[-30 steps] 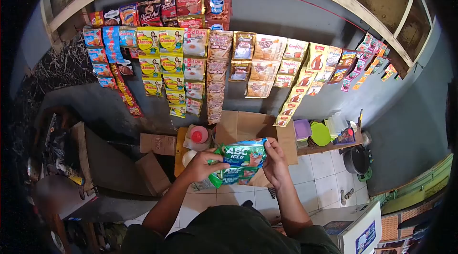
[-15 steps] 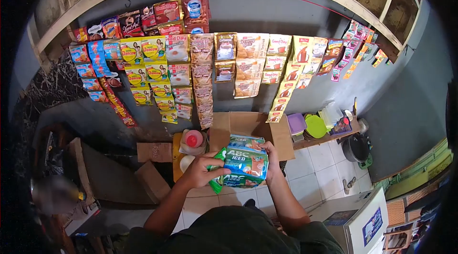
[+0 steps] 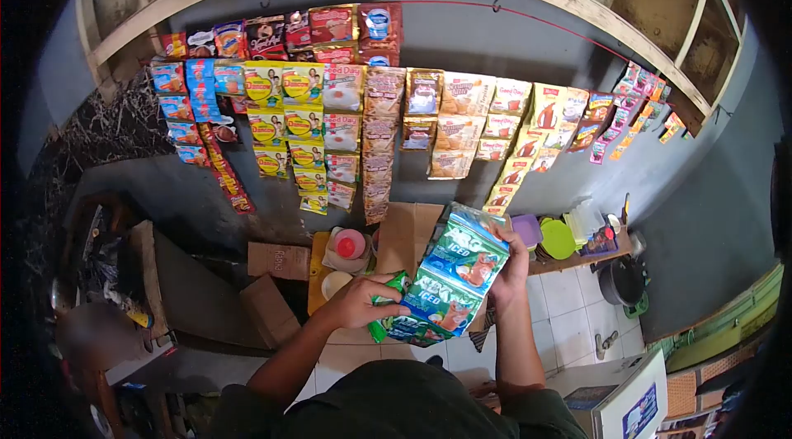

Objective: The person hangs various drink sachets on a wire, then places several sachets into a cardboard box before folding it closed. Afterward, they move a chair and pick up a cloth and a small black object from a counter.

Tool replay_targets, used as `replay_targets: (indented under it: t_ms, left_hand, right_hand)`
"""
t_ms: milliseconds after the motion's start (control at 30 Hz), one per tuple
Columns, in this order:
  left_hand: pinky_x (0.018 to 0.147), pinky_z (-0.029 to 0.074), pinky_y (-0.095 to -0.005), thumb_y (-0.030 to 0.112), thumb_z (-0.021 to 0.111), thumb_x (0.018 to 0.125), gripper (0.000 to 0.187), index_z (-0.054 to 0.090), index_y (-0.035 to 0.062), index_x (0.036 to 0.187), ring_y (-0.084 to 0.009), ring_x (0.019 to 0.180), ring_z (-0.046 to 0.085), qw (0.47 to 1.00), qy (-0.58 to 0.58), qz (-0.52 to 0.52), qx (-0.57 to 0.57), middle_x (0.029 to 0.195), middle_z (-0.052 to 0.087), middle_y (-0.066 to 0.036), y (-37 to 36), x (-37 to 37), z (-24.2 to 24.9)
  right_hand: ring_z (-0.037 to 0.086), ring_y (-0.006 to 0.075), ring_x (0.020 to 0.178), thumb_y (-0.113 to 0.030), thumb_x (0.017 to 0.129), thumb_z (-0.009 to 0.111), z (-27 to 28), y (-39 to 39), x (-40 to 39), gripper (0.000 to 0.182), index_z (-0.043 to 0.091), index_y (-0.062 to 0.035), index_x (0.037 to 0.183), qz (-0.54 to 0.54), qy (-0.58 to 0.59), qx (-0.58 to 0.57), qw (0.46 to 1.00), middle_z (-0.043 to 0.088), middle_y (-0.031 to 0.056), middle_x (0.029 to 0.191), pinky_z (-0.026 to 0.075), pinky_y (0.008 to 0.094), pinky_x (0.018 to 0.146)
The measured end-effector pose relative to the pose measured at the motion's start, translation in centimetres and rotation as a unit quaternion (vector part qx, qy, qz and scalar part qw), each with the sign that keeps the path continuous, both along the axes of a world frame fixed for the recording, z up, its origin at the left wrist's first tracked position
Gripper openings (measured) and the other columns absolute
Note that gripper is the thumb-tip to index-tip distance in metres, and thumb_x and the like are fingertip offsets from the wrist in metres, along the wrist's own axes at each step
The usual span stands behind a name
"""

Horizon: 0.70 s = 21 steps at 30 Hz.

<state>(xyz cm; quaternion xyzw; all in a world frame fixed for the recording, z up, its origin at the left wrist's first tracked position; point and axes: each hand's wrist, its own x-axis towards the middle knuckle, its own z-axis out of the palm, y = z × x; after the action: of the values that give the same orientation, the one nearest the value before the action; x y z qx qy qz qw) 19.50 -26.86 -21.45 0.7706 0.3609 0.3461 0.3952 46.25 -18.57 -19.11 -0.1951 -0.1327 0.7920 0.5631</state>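
Observation:
Both hands hold a strip of green and blue sachets [image 3: 462, 253] marked ABC ICED, stretched at a slant in front of me. My left hand [image 3: 365, 303] is closed on its lower left end, where a bright green folded part shows. My right hand [image 3: 511, 261] grips the upper right edge, its thumb hidden from clear sight. Behind the sachets stands an open cardboard box [image 3: 400, 233], partly covered by them. Strips of sachets [image 3: 305, 121] hang along the grey wall above.
A pink cup [image 3: 350, 244] stands left of the box. Green lids [image 3: 558, 239] and a purple container [image 3: 526, 229] sit on a bench at right, near a dark bucket [image 3: 620, 280]. A white cabinet [image 3: 610, 389] is at lower right.
The sachet bundle has opened out into a longer, tilted strip. My right hand has moved right and up with its end. The whole view has shifted slightly.

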Motion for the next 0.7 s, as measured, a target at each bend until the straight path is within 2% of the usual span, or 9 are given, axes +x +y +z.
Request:
replay_targets:
  t_ms: [100, 133, 167, 367, 400, 467, 533, 600, 700]
  left_hand:
    - [0.072, 0.046, -0.0339, 0.021, 0.077, 0.077, 0.023, 0.069, 0.0005, 0.085, -0.0256, 0.081, 0.061, 1.000, 0.006, 0.006, -0.001, 0.089, 0.063, -0.015, -0.1, -0.5, 0.7]
    - [0.072, 0.046, -0.0329, 0.018, 0.077, 0.077, 0.021, 0.068, -0.0001, 0.085, -0.0215, 0.080, 0.060, 1.000, 0.001, 0.010, -0.007, 0.088, 0.062, -0.011, -0.3, -0.6, 0.9]
    - [0.072, 0.046, -0.0319, 0.015, 0.077, 0.077, 0.020, 0.068, -0.0007, 0.084, -0.0174, 0.079, 0.059, 1.000, -0.004, 0.014, -0.014, 0.087, 0.060, -0.007, -0.4, -0.8, 1.0]
    - [0.075, 0.047, -0.0301, 0.014, 0.076, 0.078, 0.017, 0.069, 0.0004, 0.085, -0.0167, 0.085, 0.061, 0.999, -0.009, 0.031, 0.037, 0.094, 0.063, -0.008, -0.5, -2.1, 1.2]
    - [0.075, 0.047, -0.0301, 0.014, 0.076, 0.078, 0.017, 0.069, 0.0004, 0.085, -0.0167, 0.085, 0.061, 0.999, -0.009, 0.032, 0.037, 0.094, 0.063, -0.008, -0.4, -2.4, 0.9]
    - [0.082, 0.045, -0.0298, 0.013, 0.073, 0.081, 0.017, 0.069, 0.0027, 0.093, -0.0197, 0.089, 0.060, 0.992, -0.098, 0.073, -0.043, 0.094, 0.064, -0.009, -0.1, -3.4, 0.2]
    - [0.084, 0.044, -0.0297, 0.011, 0.071, 0.082, 0.018, 0.067, 0.0031, 0.098, -0.0189, 0.092, 0.060, 0.986, -0.104, 0.130, -0.009, 0.097, 0.063, -0.009, 0.2, -4.2, 0.3]
    - [0.089, 0.043, -0.0289, 0.006, 0.066, 0.085, 0.031, 0.059, 0.0043, 0.115, -0.0159, 0.100, 0.058, 0.972, -0.149, 0.184, 0.006, 0.107, 0.060, -0.007, 0.3, -4.5, 1.7]
    - [0.090, 0.043, -0.0279, 0.006, 0.065, 0.086, 0.037, 0.054, 0.0036, 0.121, -0.0133, 0.101, 0.056, 0.951, -0.228, 0.206, -0.021, 0.107, 0.060, -0.006, 0.1, -4.3, 3.5]
  right_hand:
    - [0.061, 0.0265, 0.096, -0.012, 0.078, 0.057, 0.4, 0.2, 0.1, 0.033, 0.055, -0.0009, 0.110, -0.012, -0.069, 0.050, 0.996, 0.063, 0.0134, 0.103, 0.048, 0.0417, 0.091]
    - [0.063, 0.0264, 0.089, -0.007, 0.074, 0.054, 1.6, -0.2, -0.3, 0.032, 0.057, 0.0006, 0.106, -0.017, -0.064, 0.065, 0.996, 0.064, 0.0136, 0.098, 0.050, 0.0384, 0.087]
    - [0.063, 0.0264, 0.089, -0.007, 0.074, 0.054, 1.9, -0.2, -0.5, 0.032, 0.057, 0.0006, 0.106, -0.010, -0.064, 0.068, 0.996, 0.064, 0.0136, 0.098, 0.050, 0.0384, 0.087]
    - [0.062, 0.0258, 0.094, -0.003, 0.075, 0.054, 3.0, 0.2, -0.3, 0.031, 0.057, -0.0013, 0.107, -0.062, -0.069, 0.130, 0.987, 0.064, 0.0111, 0.103, 0.050, 0.0409, 0.088]
    - [0.062, 0.0253, 0.096, -0.010, 0.083, 0.058, 3.8, 0.1, -0.7, 0.027, 0.057, -0.0023, 0.109, -0.069, -0.107, 0.131, 0.983, 0.064, 0.0108, 0.105, 0.050, 0.0415, 0.087]
    - [0.063, 0.0242, 0.095, -0.015, 0.087, 0.058, 3.4, 0.5, -0.7, 0.026, 0.057, -0.0028, 0.109, -0.052, -0.106, 0.122, 0.985, 0.064, 0.0106, 0.105, 0.051, 0.0407, 0.086]
    - [0.064, 0.0193, 0.089, -0.025, 0.092, 0.061, 3.6, 0.2, -1.2, 0.027, 0.058, -0.0045, 0.109, -0.067, -0.161, 0.149, 0.973, 0.065, 0.0087, 0.100, 0.052, 0.0371, 0.081]
    - [0.063, 0.0155, 0.083, -0.025, 0.088, 0.065, 2.4, 0.2, -0.8, 0.025, 0.058, -0.0065, 0.103, -0.072, -0.243, 0.138, 0.958, 0.065, 0.0058, 0.094, 0.052, 0.0329, 0.076]
    - [0.059, 0.0121, 0.076, -0.030, 0.085, 0.070, 3.7, -1.4, -2.9, 0.028, 0.059, -0.0086, 0.099, -0.080, -0.301, 0.107, 0.944, 0.061, 0.0016, 0.085, 0.048, 0.0279, 0.069]
